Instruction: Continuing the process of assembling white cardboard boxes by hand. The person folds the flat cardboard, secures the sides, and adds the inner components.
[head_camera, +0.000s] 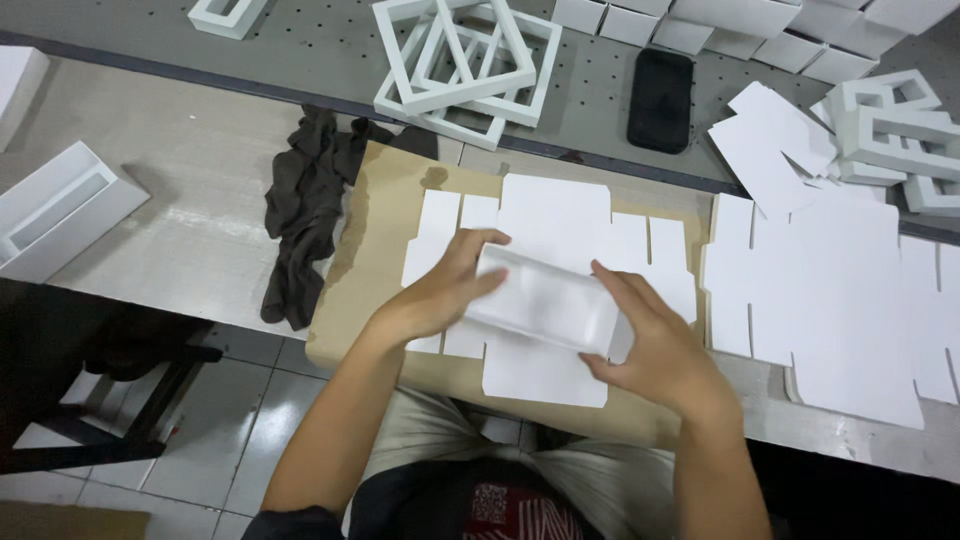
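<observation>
A: What is lying at nine o'clock?
B: A dark cloth is sitting on the desk. The left hand is gripping the white tray, its fingers curling over the left end.
A: And at three o'clock?
B: The right hand is clasping the tray's right end, over the flat white carton blank.

White tray insert lies tilted on flat die-cut blank.
</observation>
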